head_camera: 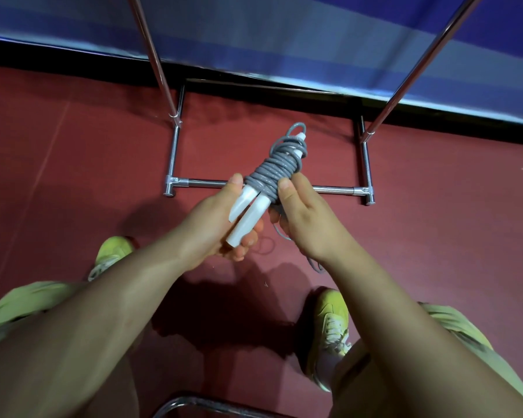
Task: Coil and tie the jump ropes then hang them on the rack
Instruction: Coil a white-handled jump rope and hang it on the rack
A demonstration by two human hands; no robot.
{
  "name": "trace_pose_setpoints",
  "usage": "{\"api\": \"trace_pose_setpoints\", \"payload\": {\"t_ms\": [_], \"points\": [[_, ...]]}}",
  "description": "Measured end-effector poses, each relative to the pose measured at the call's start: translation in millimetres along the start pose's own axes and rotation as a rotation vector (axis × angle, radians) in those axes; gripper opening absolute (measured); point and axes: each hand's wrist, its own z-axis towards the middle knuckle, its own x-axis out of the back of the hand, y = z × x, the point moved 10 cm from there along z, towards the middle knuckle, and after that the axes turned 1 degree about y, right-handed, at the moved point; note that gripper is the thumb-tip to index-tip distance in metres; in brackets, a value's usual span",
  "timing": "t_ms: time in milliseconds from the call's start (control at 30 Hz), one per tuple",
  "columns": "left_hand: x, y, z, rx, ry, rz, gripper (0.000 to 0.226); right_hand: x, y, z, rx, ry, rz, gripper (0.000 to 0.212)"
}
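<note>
One grey plastic-coated jump rope [274, 173], wound in tight turns around its two white plastic handles [248, 214], held in the air between both hands, above the dark red floor [73, 164].

Left hand [221, 224]: fingers curled under and around the handle ends, thumb lying along the near side of the wraps. Holding the bundle.

Right hand [302, 212]: thumb pressed on the wraps, fingers behind them. A loose grey tail [284, 233] runs out below these fingers and hangs toward the floor. Whether the fingers pinch the tail itself I cannot tell.

Risks, as judged:
- Tail not yet tucked or knotted. If the right thumb lifts before it is secured, the smooth cord would likely spring loose and the turns unwind.
- The far loops beyond the fingertips look slack; they could slide off the handle tips.
- The hanging tail could snag on a shoe or the rack's bottom bar.
- A weak tie would let the bundle drop apart once hung.

Count: one rope, two handles, two hands, one chrome tube rack [175, 152] beyond the fingers with two slanting uprights, two yellow-green shoes [329, 321], one blue-striped barrier [284, 40] behind the rack.
</note>
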Motion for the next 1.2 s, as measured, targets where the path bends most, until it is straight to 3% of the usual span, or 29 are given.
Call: {"api": "trace_pose_setpoints", "payload": {"t_ms": [133,200,400,633,800,900,967,1100,1200], "points": [[8.0,-10.6,2.5,0.074,0.022,0.011,0.055,-6.9,31.0,1.5,-0.256,-0.113,-0.042,0.030],[11.1,-11.9,3.9,0.090,0.036,0.010,0.053,-13.9,35.6,-0.2,-0.299,-0.165,-0.029,0.026],[20.0,-8.8,8.7,0.078,0.096,0.069,0.055,-2.2,28.7,2.7,-0.298,-0.045,0.186,0.013],[23.9,-4.4,7.9,0.019,0.138,0.221,0.055,33.5,26.8,6.9,-0.297,0.194,0.097,0.020],[31.8,11.2,9.0,-0.175,0.232,0.660,0.052,11.8,26.0,2.8,-0.321,0.090,0.151,0.025],[33.2,8.8,10.5,-0.172,0.239,0.842,0.045,9.7,25.0,2.4,-0.329,0.066,0.227,0.022],[36.6,7.2,11.7,-0.165,0.252,0.879,0.044,5.5,27.0,2.5,-0.323,0.040,0.270,0.018],[39.1,9.2,10.4,-0.175,0.271,0.836,0.036,-0.5,33.4,1.4,-0.336,0.042,0.260,0.041],[40.0,16.8,6.5,-0.212,0.308,0.804,0.036,1.2,29.2,-0.3,-0.311,0.058,0.275,0.042]]}}
